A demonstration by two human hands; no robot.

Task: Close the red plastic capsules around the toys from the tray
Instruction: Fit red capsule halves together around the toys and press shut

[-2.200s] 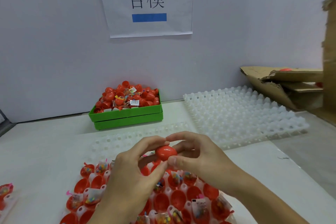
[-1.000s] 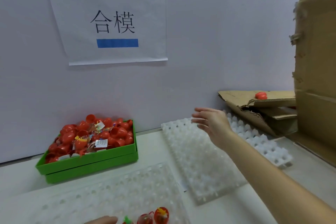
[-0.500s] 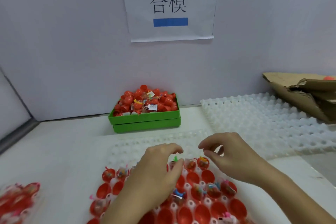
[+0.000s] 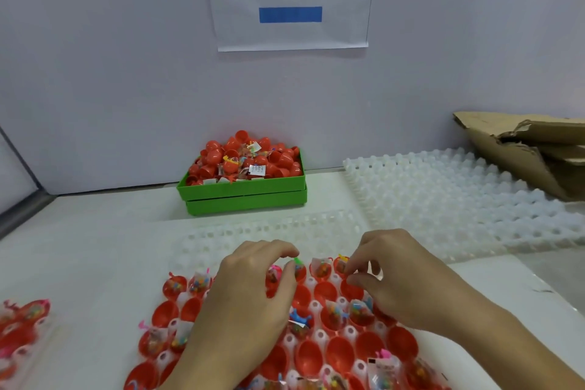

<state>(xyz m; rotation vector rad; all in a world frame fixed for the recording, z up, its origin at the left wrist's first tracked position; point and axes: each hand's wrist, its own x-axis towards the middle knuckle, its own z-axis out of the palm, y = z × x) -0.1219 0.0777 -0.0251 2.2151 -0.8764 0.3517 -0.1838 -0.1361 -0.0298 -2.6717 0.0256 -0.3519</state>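
A clear tray (image 4: 253,231) on the table in front of me holds rows of open red capsule halves (image 4: 340,351), many with small bagged toys (image 4: 359,310) in them. My left hand (image 4: 247,301) hovers over the tray's middle, its thumb and forefinger curled next to a back-row half with a green toy (image 4: 298,264). My right hand (image 4: 402,282) is beside it, its thumb and forefinger apart at the back-row half (image 4: 341,266) on the right. Neither hand has lifted anything.
A green box (image 4: 243,196) heaped with red capsules stands at the back by the wall. A stack of empty white trays (image 4: 443,199) lies at the right, with torn cardboard (image 4: 522,149) behind it. Another tray with red halves (image 4: 22,326) sits at the far left.
Both hands first pressed a closed red capsule together. My right hand then reached out towards the cardboard at the right. Now both hands are back over the tray, without a capsule.
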